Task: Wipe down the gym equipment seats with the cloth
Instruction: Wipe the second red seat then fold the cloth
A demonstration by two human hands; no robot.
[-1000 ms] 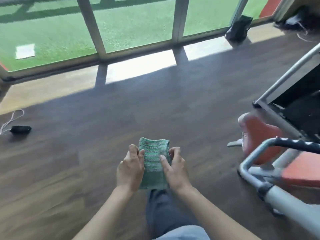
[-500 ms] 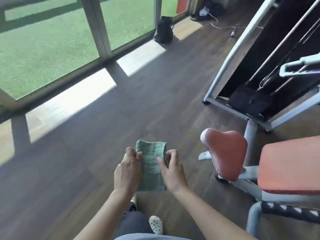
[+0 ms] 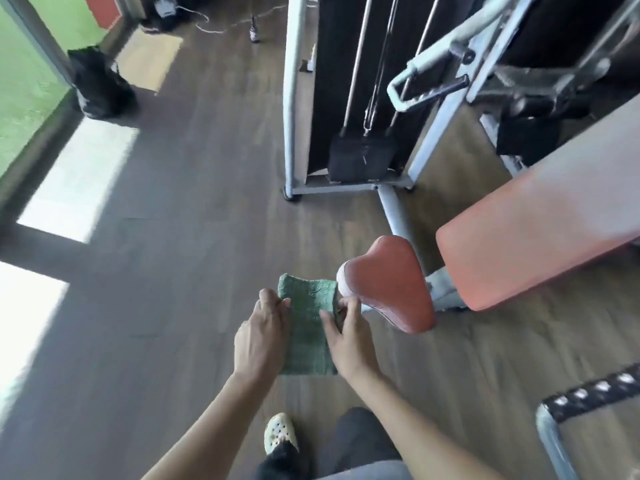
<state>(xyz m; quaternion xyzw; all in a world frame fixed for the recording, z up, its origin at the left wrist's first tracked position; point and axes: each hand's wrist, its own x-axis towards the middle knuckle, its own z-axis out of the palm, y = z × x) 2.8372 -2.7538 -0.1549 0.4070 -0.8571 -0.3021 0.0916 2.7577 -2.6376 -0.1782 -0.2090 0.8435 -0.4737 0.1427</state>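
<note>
A folded green cloth (image 3: 310, 323) hangs in front of me, held by both hands. My left hand (image 3: 261, 336) grips its left edge with curled fingers. My right hand (image 3: 348, 337) pinches its right edge, thumb on the front of the cloth. Just right of the cloth sits a small red padded seat (image 3: 389, 284) on a grey post. A long red bench pad (image 3: 540, 223) slopes up to the right behind it. Neither hand touches the seat.
A grey-framed cable machine with a black weight stack (image 3: 360, 157) stands behind the seat. A black bag (image 3: 98, 84) sits by the window at the left. A grey bar with a black patterned grip (image 3: 588, 396) juts in at the lower right. Wooden floor lies to the left.
The view has swung right and closer to the machine. The red seat and bench pad now sit beside the cloth. Both hands keep the same hold on the cloth.
</note>
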